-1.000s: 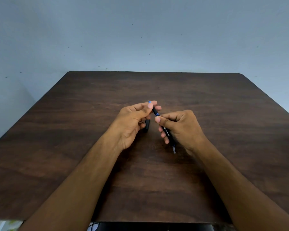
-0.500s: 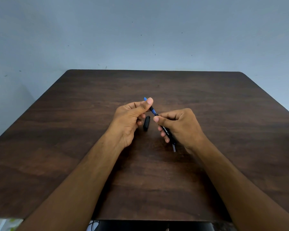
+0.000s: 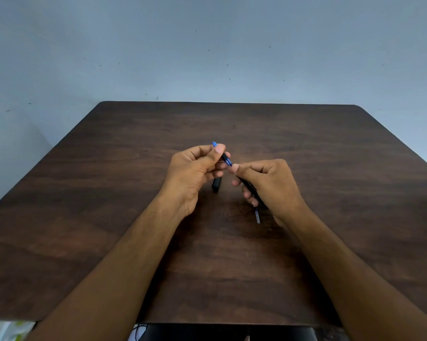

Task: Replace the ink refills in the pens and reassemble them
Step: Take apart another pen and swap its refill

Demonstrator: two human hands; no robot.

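Above the middle of the dark wooden table [image 3: 109, 217], both hands share one pen. My right hand [image 3: 269, 185] grips the black pen barrel [image 3: 250, 188], from whose near end a thin refill tip [image 3: 257, 217] sticks out. My left hand [image 3: 195, 171] pinches the blue and black end piece [image 3: 223, 156] at the barrel's far end, between thumb and fingers. A short black pen cap [image 3: 216, 185] lies on the table just below my left hand's fingers.
A plain grey-blue wall [image 3: 207, 45] rises behind the table's far edge. Something dark with a cable [image 3: 207, 332] shows below the near edge. The table's rounded far corners lie well beyond my hands.
My left hand has drawn the blue end piece up and to the left, away from the barrel, so more of it shows. The right hand holds the barrel nearly still.
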